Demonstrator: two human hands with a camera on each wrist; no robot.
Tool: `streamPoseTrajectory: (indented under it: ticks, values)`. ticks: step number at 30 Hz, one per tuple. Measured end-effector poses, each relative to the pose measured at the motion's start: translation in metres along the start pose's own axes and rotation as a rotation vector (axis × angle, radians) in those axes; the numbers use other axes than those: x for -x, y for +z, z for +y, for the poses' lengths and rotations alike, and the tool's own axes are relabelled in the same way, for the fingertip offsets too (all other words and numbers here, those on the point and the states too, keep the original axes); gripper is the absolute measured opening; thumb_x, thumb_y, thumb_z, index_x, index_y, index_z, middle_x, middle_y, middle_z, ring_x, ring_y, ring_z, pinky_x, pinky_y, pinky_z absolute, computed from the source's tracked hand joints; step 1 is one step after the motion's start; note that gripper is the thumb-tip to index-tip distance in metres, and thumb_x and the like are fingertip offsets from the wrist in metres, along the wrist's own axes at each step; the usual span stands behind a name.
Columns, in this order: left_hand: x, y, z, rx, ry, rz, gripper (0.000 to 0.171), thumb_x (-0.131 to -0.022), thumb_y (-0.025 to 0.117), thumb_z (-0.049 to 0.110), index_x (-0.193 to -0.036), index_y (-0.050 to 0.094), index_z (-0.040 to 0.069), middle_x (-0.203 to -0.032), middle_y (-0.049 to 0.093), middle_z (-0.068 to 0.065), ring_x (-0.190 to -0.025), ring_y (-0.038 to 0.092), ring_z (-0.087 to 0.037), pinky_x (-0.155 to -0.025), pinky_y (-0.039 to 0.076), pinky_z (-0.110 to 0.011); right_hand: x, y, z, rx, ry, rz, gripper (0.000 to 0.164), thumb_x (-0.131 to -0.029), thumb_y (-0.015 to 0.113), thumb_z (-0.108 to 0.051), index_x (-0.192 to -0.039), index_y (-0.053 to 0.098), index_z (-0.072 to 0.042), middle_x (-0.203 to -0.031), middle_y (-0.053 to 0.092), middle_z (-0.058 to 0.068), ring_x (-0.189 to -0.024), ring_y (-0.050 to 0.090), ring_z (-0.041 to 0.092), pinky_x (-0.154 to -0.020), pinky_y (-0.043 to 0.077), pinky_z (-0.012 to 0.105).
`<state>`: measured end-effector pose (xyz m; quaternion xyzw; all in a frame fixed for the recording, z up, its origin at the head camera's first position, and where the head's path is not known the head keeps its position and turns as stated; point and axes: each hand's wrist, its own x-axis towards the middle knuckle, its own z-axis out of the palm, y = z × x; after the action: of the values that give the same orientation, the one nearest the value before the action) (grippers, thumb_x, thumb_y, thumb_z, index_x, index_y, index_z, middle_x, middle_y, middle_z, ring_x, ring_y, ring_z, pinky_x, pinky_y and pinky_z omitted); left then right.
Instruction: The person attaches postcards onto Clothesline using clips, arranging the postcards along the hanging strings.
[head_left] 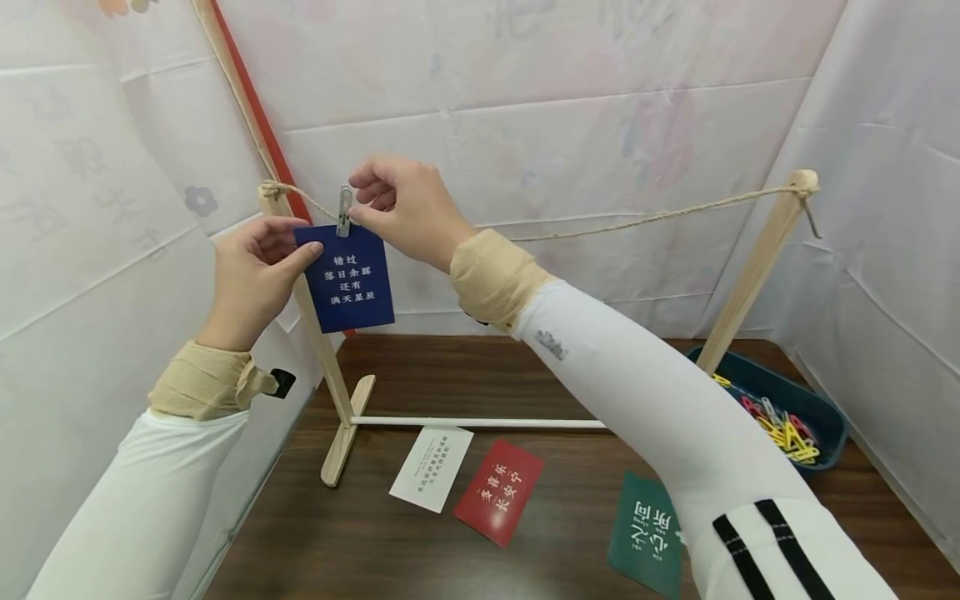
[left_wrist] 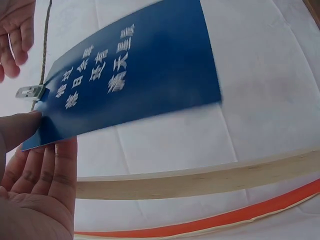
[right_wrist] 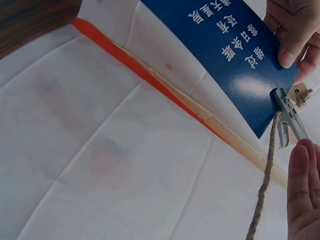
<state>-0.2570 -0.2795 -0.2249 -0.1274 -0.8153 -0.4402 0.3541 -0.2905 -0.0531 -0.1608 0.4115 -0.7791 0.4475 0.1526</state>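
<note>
On the left, the left grip (head_left: 251, 275) pinches the blue card (head_left: 354, 287) by its upper left corner, and there's that card, up at the rope (head_left: 637, 223) beside the left post (head_left: 324, 354). It looks light, thin and stiff, its gloss perhaps slippery, corners easily creased: pinch by the edges. Next, the clear peg (head_left: 344, 212) bites the top edge; squeeze that at its free end. Right grip (head_left: 412, 204) just beside, fingers loosely bent, seemingly holding nothing, though whether a fingertip brushes the peg is hard to tell. Down below, the dark wooden counter (head_left: 337, 542): white card (head_left: 432, 468), red card (head_left: 498, 492), green card (head_left: 643, 533), right post (head_left: 750, 283), then a tray (head_left: 836, 437) of coloured pegs (head_left: 795, 442). White sheets (head_left: 570, 158) behind and both sides.
</note>
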Motion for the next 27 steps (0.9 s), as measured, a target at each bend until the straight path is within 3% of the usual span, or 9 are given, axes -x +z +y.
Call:
streamPoseTrajectory:
  ticks: [6,12,17,21,27]
  values:
    - [0.002,-0.002,0.003,0.009,-0.018,0.008,0.03,-0.081,0.077,0.01,-0.11,0.068,0.006,-0.087,0.067,0.002,-0.076,0.063,-0.009,-0.067,0.049,-0.014,0.018,-0.006,0.003,0.006,-0.104,-0.042,0.024,-0.085,0.072,-0.014,-0.106,0.066,-0.003,-0.097,0.067,0.006,-0.078,0.062,0.008,-0.075,0.048,0.017]
    - [0.006,-0.006,0.002,0.065,-0.03,-0.018,0.034,-0.081,0.075,0.006,-0.113,0.064,0.001,-0.088,0.067,-0.004,-0.071,0.065,-0.012,-0.065,0.052,-0.017,0.037,-0.011,0.011,-0.061,-0.251,-0.054,0.019,-0.083,0.074,-0.01,-0.097,0.066,0.001,-0.088,0.067,0.007,-0.072,0.061,0.007,-0.069,0.052,0.021]
    - [0.012,-0.007,-0.003,0.119,-0.055,-0.024,0.035,-0.081,0.075,0.002,-0.112,0.061,-0.005,-0.089,0.067,-0.006,-0.069,0.066,-0.014,-0.063,0.053,-0.021,0.049,-0.017,0.018,-0.086,-0.257,-0.085,0.018,-0.082,0.075,-0.008,-0.094,0.066,0.002,-0.085,0.067,0.003,-0.073,0.063,0.007,-0.069,0.053,0.023]
    - [0.017,-0.008,-0.008,0.082,-0.065,-0.02,0.032,-0.081,0.074,0.002,-0.109,0.061,-0.007,-0.089,0.068,-0.007,-0.07,0.066,-0.015,-0.063,0.052,-0.018,0.059,-0.021,0.024,-0.084,-0.231,-0.102,0.015,-0.081,0.076,-0.008,-0.092,0.068,0.0,-0.084,0.068,0.003,-0.072,0.064,0.008,-0.068,0.053,0.023]
    - [0.025,-0.009,-0.017,0.039,-0.083,-0.023,0.025,-0.082,0.074,0.004,-0.103,0.064,-0.002,-0.088,0.069,-0.006,-0.069,0.066,-0.014,-0.062,0.051,-0.016,0.073,-0.024,0.043,-0.098,-0.224,-0.087,0.013,-0.08,0.077,-0.007,-0.089,0.069,-0.002,-0.081,0.069,0.002,-0.07,0.064,0.009,-0.065,0.053,0.025]
